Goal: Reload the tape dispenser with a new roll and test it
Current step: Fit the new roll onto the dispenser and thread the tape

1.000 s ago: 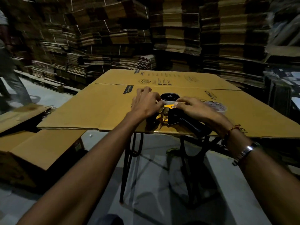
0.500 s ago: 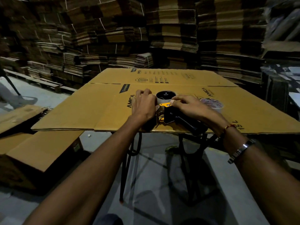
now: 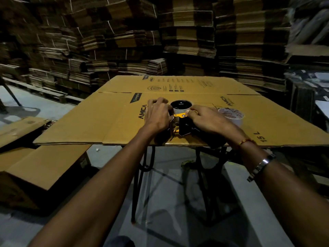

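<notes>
A black and yellow tape dispenser [image 3: 183,126] lies on its side on a flattened cardboard sheet [image 3: 110,120]. A roll with a pale rim [image 3: 181,106] sits on the dispenser's hub at its far end. My left hand [image 3: 157,114] grips the dispenser's left side, fingers curled at the roll. My right hand [image 3: 209,120] rests over the dispenser's body, thumb and forefinger pinching at the yellow plate beside the roll. A second roll of tape [image 3: 231,115] lies flat just right of my right hand.
The sheet rests on a table with black metal legs [image 3: 142,175]. An open cardboard box [image 3: 41,168] stands on the floor at the left. Tall stacks of flattened cartons [image 3: 187,36] wall the back and right.
My hands stay on the dispenser with only slight finger shifts. The person at the far left has gone out of view.
</notes>
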A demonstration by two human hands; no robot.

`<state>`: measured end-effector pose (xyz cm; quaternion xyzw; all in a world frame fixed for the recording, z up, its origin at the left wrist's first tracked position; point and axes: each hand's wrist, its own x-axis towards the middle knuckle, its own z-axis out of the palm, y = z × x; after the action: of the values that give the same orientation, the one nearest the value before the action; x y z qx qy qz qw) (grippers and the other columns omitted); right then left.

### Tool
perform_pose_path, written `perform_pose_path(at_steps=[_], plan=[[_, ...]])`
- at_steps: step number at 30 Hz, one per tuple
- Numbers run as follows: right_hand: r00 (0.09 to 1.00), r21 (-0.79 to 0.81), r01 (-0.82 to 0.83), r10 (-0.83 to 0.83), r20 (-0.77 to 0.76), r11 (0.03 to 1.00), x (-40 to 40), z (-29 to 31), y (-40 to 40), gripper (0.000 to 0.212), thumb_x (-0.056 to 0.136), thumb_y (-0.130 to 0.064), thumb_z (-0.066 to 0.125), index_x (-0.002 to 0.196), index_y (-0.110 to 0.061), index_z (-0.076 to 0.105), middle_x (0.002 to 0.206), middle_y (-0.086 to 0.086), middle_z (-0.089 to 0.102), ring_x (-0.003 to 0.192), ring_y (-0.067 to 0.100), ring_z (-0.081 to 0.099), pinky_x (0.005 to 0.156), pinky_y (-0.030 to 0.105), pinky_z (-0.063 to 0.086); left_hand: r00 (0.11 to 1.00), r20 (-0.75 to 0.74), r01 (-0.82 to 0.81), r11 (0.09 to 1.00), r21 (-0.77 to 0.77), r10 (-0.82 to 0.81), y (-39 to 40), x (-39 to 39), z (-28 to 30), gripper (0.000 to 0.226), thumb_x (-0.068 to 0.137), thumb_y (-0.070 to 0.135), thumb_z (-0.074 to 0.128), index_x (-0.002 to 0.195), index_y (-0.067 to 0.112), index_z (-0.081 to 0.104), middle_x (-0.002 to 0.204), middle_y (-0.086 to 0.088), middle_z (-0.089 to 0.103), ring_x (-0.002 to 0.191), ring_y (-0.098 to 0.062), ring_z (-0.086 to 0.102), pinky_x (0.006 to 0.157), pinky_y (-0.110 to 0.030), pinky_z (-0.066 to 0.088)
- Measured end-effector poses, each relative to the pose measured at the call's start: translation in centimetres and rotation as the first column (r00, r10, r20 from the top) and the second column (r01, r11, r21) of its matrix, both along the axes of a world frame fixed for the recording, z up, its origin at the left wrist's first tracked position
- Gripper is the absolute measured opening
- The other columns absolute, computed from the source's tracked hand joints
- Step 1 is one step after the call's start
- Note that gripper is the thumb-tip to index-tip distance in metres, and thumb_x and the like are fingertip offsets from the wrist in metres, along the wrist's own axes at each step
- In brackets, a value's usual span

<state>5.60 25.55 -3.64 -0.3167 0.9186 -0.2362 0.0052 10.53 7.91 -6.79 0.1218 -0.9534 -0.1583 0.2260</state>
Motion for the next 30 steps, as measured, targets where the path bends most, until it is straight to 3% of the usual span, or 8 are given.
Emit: perform_pose_path(at_steps=[3,9,15,24,30], plan=[[0.989,0.093,0.078,-0.065,-0.134,0.993,0.8,-0.2,-1.2,0.047,0.098,-0.045,0.032,0.135,-0.020,0.044,0.123,0.014,0.059,0.107,0.036,0.057,0.091,0.053,0.050,1.000,-0.013,0.013,1.000,0.006,-0.013,-0.1,-0.1,0.0,0.022,0.088,0.029,0.071,0.107,0.020,0.074,0.149,-0.004,0.041,0.136,-0.032,0.027,0.109,-0.049,0.035],[0.992,0.075,0.084,-0.076,-0.105,0.994,0.4,-0.8,-2.0,0.044,0.098,-0.046,0.029,0.127,-0.017,0.047,0.111,0.013,0.062,0.097,0.035,0.060,0.085,0.053,0.052,0.999,-0.045,0.015,1.000,0.008,-0.014,-0.2,-0.1,-0.4,0.015,0.085,0.029,0.074,0.097,0.021,0.076,0.154,-0.002,0.032,0.137,-0.032,0.024,0.110,-0.050,0.033],[0.992,0.047,0.110,-0.107,-0.064,0.993,-0.1,-0.6,-2.7,0.045,0.097,-0.046,0.028,0.126,-0.018,0.049,0.116,0.014,0.060,0.102,0.038,0.057,0.085,0.048,0.048,0.997,-0.058,0.043,0.998,0.055,-0.040,-0.3,0.2,-0.2,0.006,0.085,0.027,0.074,0.087,0.021,0.075,0.158,0.000,0.023,0.139,-0.033,0.021,0.107,-0.044,0.030],[0.999,0.017,0.031,-0.031,-0.012,0.999,-0.7,-0.5,-2.4,0.042,0.096,-0.046,0.024,0.116,-0.020,0.049,0.110,0.012,0.058,0.092,0.031,0.057,0.073,0.043,0.045,0.997,-0.072,0.039,0.996,0.079,-0.033,0.1,1.1,-0.1,0.009,0.085,0.021,0.070,0.088,0.014,0.075,0.158,-0.001,0.021,0.140,-0.035,0.016,0.109,-0.044,0.027],[0.999,0.064,0.002,0.001,-0.047,0.998,-2.2,-0.1,-2.2,0.038,0.102,-0.043,0.022,0.105,-0.020,0.052,0.100,0.010,0.061,0.076,0.020,0.053,0.057,0.034,0.033,0.996,-0.089,0.039,0.987,0.156,-0.026,0.4,1.0,-0.2,0.009,0.082,0.016,0.071,0.089,0.015,0.076,0.159,0.001,0.017,0.139,-0.033,0.016,0.110,-0.050,0.030]])
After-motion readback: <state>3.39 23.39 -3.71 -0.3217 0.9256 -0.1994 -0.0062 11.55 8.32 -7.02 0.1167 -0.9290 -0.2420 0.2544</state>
